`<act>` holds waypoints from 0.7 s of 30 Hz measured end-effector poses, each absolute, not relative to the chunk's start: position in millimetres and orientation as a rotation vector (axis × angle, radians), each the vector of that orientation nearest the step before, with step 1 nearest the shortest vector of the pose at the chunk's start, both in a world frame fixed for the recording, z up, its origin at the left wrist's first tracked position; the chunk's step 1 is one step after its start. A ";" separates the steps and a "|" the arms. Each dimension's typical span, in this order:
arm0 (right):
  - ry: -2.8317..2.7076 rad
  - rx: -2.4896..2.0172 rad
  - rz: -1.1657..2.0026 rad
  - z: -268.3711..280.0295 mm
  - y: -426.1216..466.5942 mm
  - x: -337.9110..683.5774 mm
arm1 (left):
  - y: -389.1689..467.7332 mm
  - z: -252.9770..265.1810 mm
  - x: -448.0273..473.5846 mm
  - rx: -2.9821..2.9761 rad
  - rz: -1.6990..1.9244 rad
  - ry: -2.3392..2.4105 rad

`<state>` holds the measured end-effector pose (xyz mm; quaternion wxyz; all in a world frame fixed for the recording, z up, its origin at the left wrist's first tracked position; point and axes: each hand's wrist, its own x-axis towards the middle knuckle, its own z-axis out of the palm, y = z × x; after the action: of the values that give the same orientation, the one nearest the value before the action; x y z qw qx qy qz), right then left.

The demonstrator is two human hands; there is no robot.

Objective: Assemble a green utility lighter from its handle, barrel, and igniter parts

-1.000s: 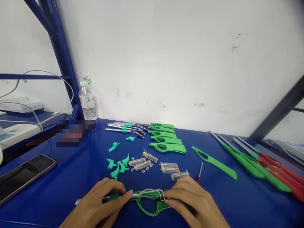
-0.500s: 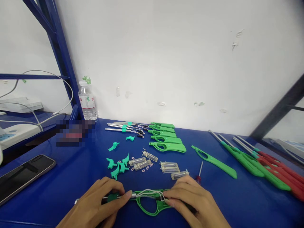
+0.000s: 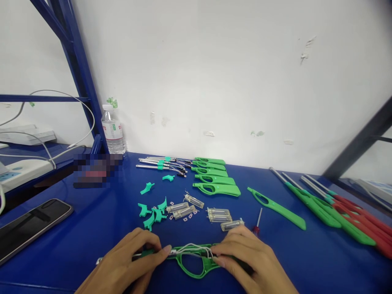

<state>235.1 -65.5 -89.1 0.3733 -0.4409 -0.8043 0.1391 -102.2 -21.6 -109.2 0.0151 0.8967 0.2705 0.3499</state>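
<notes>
At the front of the blue table lies an opened green lighter shell (image 3: 192, 274), its ring-shaped trigger opening facing me. My left hand (image 3: 131, 261) is closed on a metal lighter tube (image 3: 136, 255) at the shell's left end, thumb pressing by the metal collar. White wires (image 3: 192, 246) run along the shell from the tube to the right. My right hand (image 3: 248, 257) pinches the wire ends and the dark piece beside them against the shell; its fingers hide most of the shell's right part.
Turquoise triggers (image 3: 149, 221), clear fuel tanks (image 3: 183, 211) and a screwdriver (image 3: 258, 220) lie beyond my hands. Green shells (image 3: 217, 189) and wired tubes (image 3: 150, 166) sit farther back. Finished-looking lighters (image 3: 324, 212) are at right; a phone (image 3: 33, 224) and water bottle (image 3: 112, 130) at left.
Almost nothing differs. Both hands keep their hold on the tube, wires and shell, and the view shifts very slightly.
</notes>
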 end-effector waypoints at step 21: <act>-2.148 -1.152 0.276 -90.1 -71.3 237.4 | -22.0 -112.0 -98.6 2.874 1.166 0.872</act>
<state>237.4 -71.3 -90.1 0.3377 -0.4419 -0.8243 0.1058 -98.6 -22.0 -112.0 -0.0401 0.8913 0.2706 0.3615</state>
